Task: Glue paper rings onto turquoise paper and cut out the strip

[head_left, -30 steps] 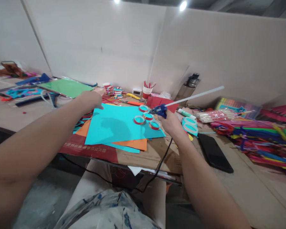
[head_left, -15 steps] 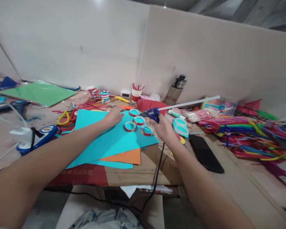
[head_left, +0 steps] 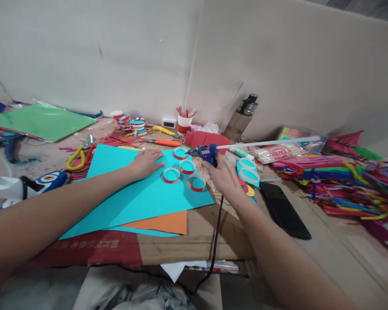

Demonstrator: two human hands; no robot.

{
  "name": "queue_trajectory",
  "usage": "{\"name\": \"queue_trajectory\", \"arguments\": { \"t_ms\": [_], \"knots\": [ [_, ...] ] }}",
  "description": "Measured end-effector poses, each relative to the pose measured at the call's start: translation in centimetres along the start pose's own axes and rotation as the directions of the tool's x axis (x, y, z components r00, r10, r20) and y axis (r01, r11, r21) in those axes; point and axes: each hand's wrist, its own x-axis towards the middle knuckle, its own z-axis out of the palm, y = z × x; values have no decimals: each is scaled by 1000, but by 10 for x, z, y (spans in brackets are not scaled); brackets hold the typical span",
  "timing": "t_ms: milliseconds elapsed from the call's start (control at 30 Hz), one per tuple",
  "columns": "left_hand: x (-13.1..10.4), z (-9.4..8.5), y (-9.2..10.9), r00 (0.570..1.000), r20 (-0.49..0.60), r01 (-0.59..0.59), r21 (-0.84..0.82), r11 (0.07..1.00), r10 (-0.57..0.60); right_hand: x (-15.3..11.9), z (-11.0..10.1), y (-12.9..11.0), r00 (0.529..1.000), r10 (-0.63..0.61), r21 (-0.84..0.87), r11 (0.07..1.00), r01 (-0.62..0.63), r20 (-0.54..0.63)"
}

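Note:
My right hand point(head_left: 223, 171) grips a blue hot glue gun point(head_left: 208, 152) with a long white glue stick point(head_left: 271, 142) poking out of its back. The gun's nozzle is at the edge of the farthest red-and-white paper ring point(head_left: 181, 148); whether it touches cannot be made out. Several such rings, among them a near-left ring point(head_left: 171, 181) and a near-right ring point(head_left: 196, 189), stand on a turquoise sheet point(head_left: 132, 202). Flat on that sheet, left of the rings, rests my left hand point(head_left: 148, 165), fingers stretched out and holding nothing.
An orange sheet point(head_left: 168, 223) lies beneath the turquoise one. To the right are a black phone point(head_left: 284, 210) and colourful pipe cleaners point(head_left: 336, 185). Behind stand a bottle point(head_left: 241, 118) and a paper cup point(head_left: 184, 125); an orange cutter point(head_left: 166, 142) and yellow-handled pliers point(head_left: 76, 159) lie left. A black cord point(head_left: 216, 241) hangs over the edge.
My left hand has drawn back slightly to the left and now lies flatter on the sheet. The glue gun stays near the farthest ring. The camera view has shifted a little.

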Motion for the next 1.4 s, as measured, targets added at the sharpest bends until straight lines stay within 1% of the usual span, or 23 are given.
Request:
{"name": "queue_trajectory", "arguments": {
  "t_ms": [33, 100, 133, 200, 233, 300, 367, 433, 533, 600, 667, 767, 900, 1067, 1200, 1400],
  "knots": [
    [0, -2, 1, 999, -33, 1, -9, 1000, -2, 0, 0, 0, 1000, -10, 5, 1000, 10, -5],
    [1, -9, 8, 991, -131, 25, -41, 999, -30, 0, 1, 3, 999, -38, 1, 999, 38, -28],
    [2, -12, 14, 982, -181, 44, -64, 997, -55, -1, 2, 5, 998, -52, -11, 999, 52, -44],
    [6, -19, 32, 965, -224, 114, -120, 986, -139, -3, 4, 10, 995, -74, -44, 997, 71, -60],
    [8, -22, 42, 969, -203, 113, -145, 983, -141, -5, 5, 12, 995, -77, -55, 996, 74, -61],
    [12, -24, 62, 990, -97, 84, -171, 982, -101, -8, 4, 13, 995, -79, -57, 995, 76, -53],
    [14, -22, 78, 991, -88, 85, -151, 985, -99, -9, 3, 13, 996, -74, -51, 996, 72, -46],
    [15, -16, 87, 989, -88, 108, -123, 986, -119, -10, 1, 13, 997, -64, -49, 997, 62, -45],
    [15, -6, 90, 985, -85, 141, -98, 985, -149, -10, 0, 12, 998, -54, -54, 997, 51, -45],
    [13, -4, 90, 986, -87, 132, -88, 987, -140, -9, 0, 13, 997, -71, -61, 996, 69, -34],
    [12, -4, 91, 988, -90, 117, -76, 990, -123, -9, 1, 12, 996, -80, -86, 993, 77, -27],
    [11, -5, 93, 992, -80, 98, -53, 994, -102, -9, 1, 12, 997, -61, -119, 991, 57, -35],
    [11, -5, 95, 993, -69, 97, -35, 995, -99, -10, 1, 11, 998, -52, -112, 993, 48, -30],
    [11, -1, 93, 993, -71, 89, -57, 994, -93, -11, 0, 10, 999, -35, -107, 994, 34, -6],
    [11, 2, 90, 992, -93, 78, -88, 993, -86, -11, -1, 9, 999, -47, -99, 994, 46, -4],
    [11, 1, 91, 994, -75, 69, -81, 994, -75, -11, 0, 10, 997, -78, -116, 990, 76, -13]
  ]
}}
